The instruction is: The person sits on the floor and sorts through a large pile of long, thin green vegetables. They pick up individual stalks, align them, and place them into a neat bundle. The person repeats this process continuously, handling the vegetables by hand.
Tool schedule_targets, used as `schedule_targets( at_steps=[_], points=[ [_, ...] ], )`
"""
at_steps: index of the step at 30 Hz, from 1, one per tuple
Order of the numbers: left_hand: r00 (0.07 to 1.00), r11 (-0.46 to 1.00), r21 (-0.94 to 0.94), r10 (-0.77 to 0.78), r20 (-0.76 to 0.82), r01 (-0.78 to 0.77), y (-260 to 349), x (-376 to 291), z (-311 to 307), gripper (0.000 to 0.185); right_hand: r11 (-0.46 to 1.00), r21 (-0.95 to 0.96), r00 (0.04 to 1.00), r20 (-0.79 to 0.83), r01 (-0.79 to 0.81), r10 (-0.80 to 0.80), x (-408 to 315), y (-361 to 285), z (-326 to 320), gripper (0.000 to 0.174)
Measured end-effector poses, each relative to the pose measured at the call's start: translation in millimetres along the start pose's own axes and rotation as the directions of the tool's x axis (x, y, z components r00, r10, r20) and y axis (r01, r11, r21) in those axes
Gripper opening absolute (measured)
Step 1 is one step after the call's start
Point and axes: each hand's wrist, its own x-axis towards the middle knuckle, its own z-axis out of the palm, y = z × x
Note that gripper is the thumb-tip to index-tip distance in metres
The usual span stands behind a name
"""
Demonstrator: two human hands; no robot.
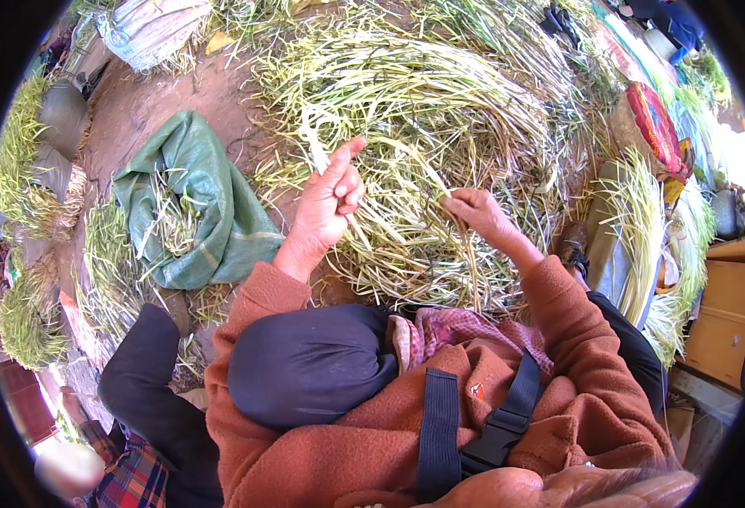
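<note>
A large heap of long yellow-green plant stalks (423, 82) spreads over the ground before me, pale in places and brownish at its right side. Over the heap's left side, my left hand (331, 203) is closed around a few pale stalks (314, 143), its index finger pointing out. Their whitish tops stick up past the fingers, and a lower end seems to show below the palm. To the right, my right hand (483, 219) pinches a thin stalk (420, 162) between thumb and fingertips. It arches up to the left, and dry strands hang under that hand.
A green woven sack (239, 222) with stalk scraps inside stands at left. Bundled stalks (633, 235) lie at right near a red cushion (652, 124) and wooden cabinet (728, 298). Another person in a plaid shirt (134, 473) sits at lower left. A white sack (156, 32) lies at the back.
</note>
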Motion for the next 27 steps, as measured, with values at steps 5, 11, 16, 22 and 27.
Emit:
schedule_targets(
  at_steps=[5, 11, 16, 22, 27],
  points=[
    [1.000, 0.997, 0.076, -0.005, -0.004, 0.005, -20.1, 4.3, 1.6, 0.035, 0.982, 0.186, 1.000, -0.001, 0.020, -0.020, -5.4, -19.1, -5.2, 0.032],
    [0.970, 0.956, 0.166, -0.243, -0.025, 0.244, -33.0, 3.5, 3.2, 0.033, 0.922, -0.239, 0.928, -0.139, 0.306, -0.345, -5.6, -34.5, 12.6, 0.028],
    [0.961, 0.907, 0.330, -0.278, 0.004, 0.261, -38.0, 3.7, 11.1, 0.032, 0.687, -0.418, 0.727, -0.086, 0.595, -0.682, -5.0, -47.3, 26.8, 0.017],
    [0.990, 0.885, 0.448, -0.087, -0.111, 0.128, -36.5, 3.5, 9.7, 0.019, 0.768, -0.479, 0.865, -0.033, 0.425, -0.500, -5.9, -50.3, 32.6, 0.017],
    [0.991, 0.937, 0.349, 0.052, -0.121, -0.007, -25.6, 5.6, 5.1, 0.016, 0.821, -0.411, 0.880, -0.087, 0.395, -0.467, -8.0, -47.3, 32.7, 0.017]
  ],
)
